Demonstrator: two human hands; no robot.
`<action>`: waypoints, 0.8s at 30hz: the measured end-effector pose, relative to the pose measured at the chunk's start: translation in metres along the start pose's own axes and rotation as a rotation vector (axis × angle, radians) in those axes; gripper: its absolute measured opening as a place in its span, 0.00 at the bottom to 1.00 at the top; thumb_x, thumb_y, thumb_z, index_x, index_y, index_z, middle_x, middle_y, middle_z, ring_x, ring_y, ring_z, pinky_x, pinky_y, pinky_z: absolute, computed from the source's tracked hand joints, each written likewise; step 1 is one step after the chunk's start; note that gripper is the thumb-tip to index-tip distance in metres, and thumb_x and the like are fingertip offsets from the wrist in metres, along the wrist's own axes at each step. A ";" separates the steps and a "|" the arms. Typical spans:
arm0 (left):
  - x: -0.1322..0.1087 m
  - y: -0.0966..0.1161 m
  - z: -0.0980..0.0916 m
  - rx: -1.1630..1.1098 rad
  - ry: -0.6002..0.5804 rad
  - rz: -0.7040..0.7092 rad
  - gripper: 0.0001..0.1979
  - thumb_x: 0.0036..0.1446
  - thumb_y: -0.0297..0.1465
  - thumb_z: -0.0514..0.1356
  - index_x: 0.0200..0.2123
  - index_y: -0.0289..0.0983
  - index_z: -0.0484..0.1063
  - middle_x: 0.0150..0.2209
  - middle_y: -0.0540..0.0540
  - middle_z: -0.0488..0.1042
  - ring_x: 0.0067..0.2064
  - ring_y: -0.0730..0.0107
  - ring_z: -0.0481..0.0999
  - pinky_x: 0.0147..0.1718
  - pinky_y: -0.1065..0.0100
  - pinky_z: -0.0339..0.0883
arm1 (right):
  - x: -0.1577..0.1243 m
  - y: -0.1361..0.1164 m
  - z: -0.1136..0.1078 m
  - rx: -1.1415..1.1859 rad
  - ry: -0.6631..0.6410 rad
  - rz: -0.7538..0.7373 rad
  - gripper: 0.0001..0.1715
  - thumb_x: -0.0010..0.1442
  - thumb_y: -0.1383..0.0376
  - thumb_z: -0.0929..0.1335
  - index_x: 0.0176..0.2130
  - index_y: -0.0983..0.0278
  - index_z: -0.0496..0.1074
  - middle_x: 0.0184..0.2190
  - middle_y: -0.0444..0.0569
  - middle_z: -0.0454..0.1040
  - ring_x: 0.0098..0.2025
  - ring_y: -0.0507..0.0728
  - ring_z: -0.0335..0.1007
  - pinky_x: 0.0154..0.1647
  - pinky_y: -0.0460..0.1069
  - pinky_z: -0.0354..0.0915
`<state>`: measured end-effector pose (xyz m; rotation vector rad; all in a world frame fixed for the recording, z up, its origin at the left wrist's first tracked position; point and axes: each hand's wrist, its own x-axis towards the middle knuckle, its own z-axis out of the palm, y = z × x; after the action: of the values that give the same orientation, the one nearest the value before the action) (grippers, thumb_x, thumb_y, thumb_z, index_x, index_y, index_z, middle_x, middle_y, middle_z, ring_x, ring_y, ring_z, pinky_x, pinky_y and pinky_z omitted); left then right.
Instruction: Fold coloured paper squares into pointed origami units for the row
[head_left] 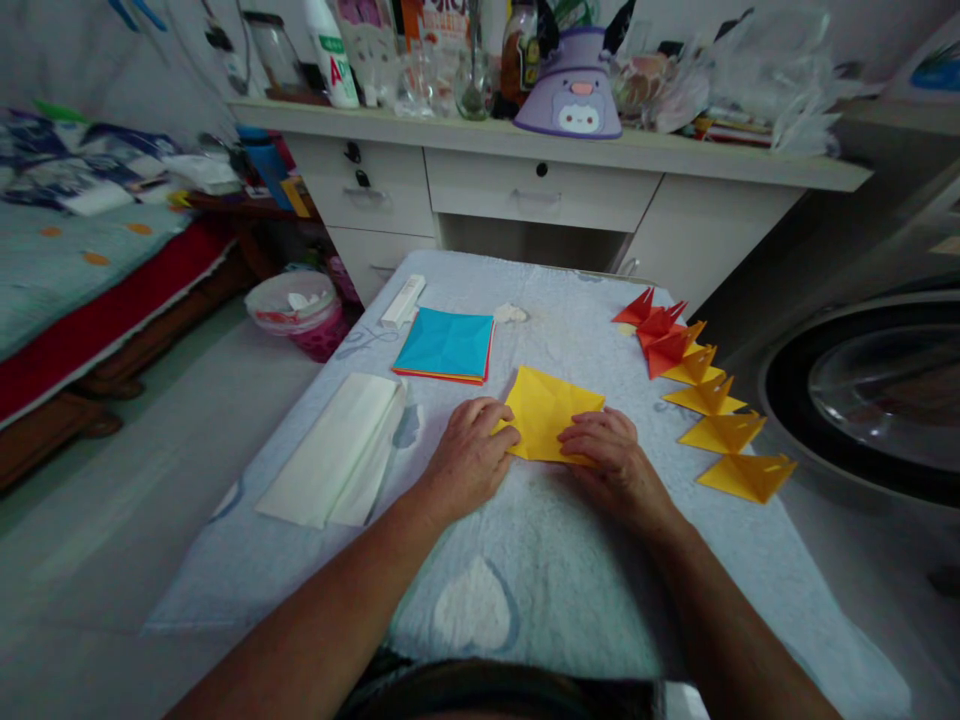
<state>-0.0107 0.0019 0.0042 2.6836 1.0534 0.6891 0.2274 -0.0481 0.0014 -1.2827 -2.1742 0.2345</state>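
Observation:
A yellow sheet of origami paper [546,412], marked with crease lines, lies on the cloth-covered table in front of me. My left hand [474,447] grips its left edge, fingers curled over the paper. At the lower right corner, my right hand [609,450] holds the sheet with bent fingers, its thumb mostly hidden. Beyond my left hand sits a stack of coloured paper squares [445,343], blue on top. Along the right side runs a row of folded paper pieces, red ones [666,345] at the back and yellow ones [724,434] nearer me.
White folded paper [330,450] lies left of my hands, with a small white box [405,300] behind it. A crumpled white scrap [511,313] is near the stack. Past the table stands a white cabinet [540,190]; a pink bin [300,310] is at left, a washing machine [870,400] at right.

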 end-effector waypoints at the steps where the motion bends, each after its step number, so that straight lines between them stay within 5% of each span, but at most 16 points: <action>1: 0.000 -0.001 0.001 0.003 0.005 0.001 0.05 0.57 0.26 0.59 0.36 0.39 0.74 0.46 0.45 0.71 0.53 0.57 0.64 0.54 0.54 0.59 | 0.000 0.001 0.000 0.003 -0.007 -0.002 0.07 0.61 0.65 0.67 0.41 0.59 0.73 0.42 0.49 0.79 0.51 0.61 0.68 0.59 0.61 0.51; 6: 0.002 -0.003 -0.003 0.007 -0.039 -0.002 0.03 0.58 0.26 0.59 0.32 0.38 0.72 0.38 0.46 0.72 0.46 0.60 0.65 0.48 0.57 0.62 | 0.001 0.004 -0.003 -0.039 -0.065 0.052 0.06 0.60 0.67 0.67 0.38 0.61 0.74 0.37 0.49 0.78 0.44 0.59 0.71 0.52 0.59 0.56; 19: 0.001 -0.007 -0.007 -0.086 -0.150 -0.100 0.04 0.57 0.27 0.59 0.31 0.37 0.72 0.38 0.46 0.69 0.45 0.61 0.65 0.46 0.60 0.62 | 0.003 0.007 0.002 -0.016 -0.087 0.320 0.12 0.64 0.62 0.63 0.30 0.63 0.69 0.29 0.49 0.71 0.35 0.57 0.65 0.39 0.52 0.59; 24: 0.000 -0.007 -0.004 -0.071 -0.139 -0.149 0.04 0.59 0.27 0.57 0.31 0.37 0.70 0.38 0.45 0.69 0.45 0.61 0.65 0.47 0.60 0.62 | 0.004 0.009 0.012 -0.155 -0.004 0.467 0.11 0.60 0.60 0.66 0.29 0.63 0.69 0.37 0.52 0.72 0.42 0.61 0.64 0.44 0.54 0.57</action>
<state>-0.0167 0.0068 0.0050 2.5199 1.1551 0.4955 0.2257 -0.0383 -0.0107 -1.8710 -1.8968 0.2550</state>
